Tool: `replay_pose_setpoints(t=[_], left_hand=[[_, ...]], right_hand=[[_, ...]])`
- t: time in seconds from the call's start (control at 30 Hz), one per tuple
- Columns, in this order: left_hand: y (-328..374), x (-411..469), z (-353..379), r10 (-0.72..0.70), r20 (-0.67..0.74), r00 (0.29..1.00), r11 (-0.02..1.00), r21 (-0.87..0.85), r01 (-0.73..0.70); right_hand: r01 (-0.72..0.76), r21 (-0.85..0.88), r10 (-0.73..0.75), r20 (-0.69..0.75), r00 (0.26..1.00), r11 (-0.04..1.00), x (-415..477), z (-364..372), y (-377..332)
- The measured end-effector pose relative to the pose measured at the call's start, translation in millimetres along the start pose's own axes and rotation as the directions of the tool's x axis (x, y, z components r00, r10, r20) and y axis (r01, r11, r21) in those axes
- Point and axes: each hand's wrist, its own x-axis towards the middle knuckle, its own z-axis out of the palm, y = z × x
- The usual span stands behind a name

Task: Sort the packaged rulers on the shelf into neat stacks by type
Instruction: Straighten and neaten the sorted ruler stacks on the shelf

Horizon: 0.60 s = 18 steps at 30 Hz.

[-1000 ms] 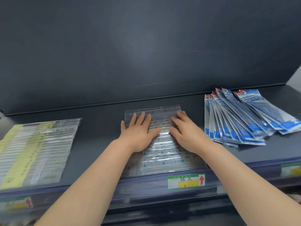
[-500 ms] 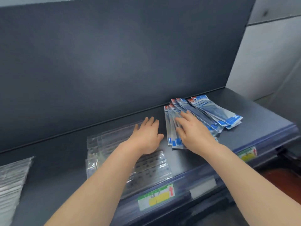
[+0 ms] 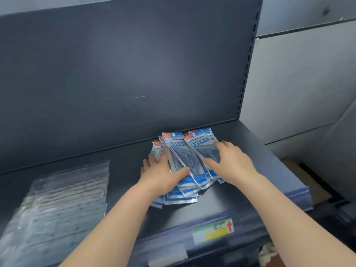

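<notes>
Dark grey metal shelf [image 3: 250,189] with an upright grey back panel [image 3: 134,74]: it carries all the stock I can see.

Left portion of the shelf: a broad stack of clear plastic ruler packets [image 3: 63,205], lying flat, edges roughly aligned; print blurred, unreadable. It lies well apart from both of my grips.

Centre-right of the shelf, close to the back panel: a fanned pile of blue-and-white ruler packets with red corner tags [image 3: 179,147], lying flat, overlapping, tops splayed apart and lower ends bunched toward me.

Right grip [image 3: 231,162]: spread, fingers straight, palm down on the right side of the blue-and-white fan, thumb reaching leftward across the top packet.

Left grip [image 3: 161,174]: spread, fingers straight on the fan's left edge, thumb extended rightward over the packets. Neither grip pinches anything.

Front edge of the shelf: a green, white and yellow price label with a red arrow [image 3: 212,233].
</notes>
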Motion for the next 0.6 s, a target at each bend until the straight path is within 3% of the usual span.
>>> replay_pose_setpoints(t=[0.13,0.23,0.33,0.4,0.6], left_hand=[[21,-2,7,-0.013,-0.002,1.000,1.000,-0.010,0.013],[31,-4,8,-0.018,-0.118,0.993,1.000,-0.023,0.016],[48,-8,10,0.122,-0.249,0.961,0.991,0.089,-0.103],[58,-7,14,0.176,-0.217,0.960,0.980,0.128,-0.150],[60,1,29,0.147,-0.092,0.985,0.968,0.216,-0.124]], right_hand=[[-0.008,0.015,0.006,0.137,0.991,1.000,13,-8,22],[-0.076,0.034,0.069,0.159,0.985,0.997,21,-9,33],[-0.090,0.095,0.078,0.124,0.989,0.991,29,-11,39],[-0.106,0.157,0.085,0.138,0.987,0.982,33,-15,40],[-0.253,0.372,0.150,0.285,0.947,0.893,38,-19,59]])
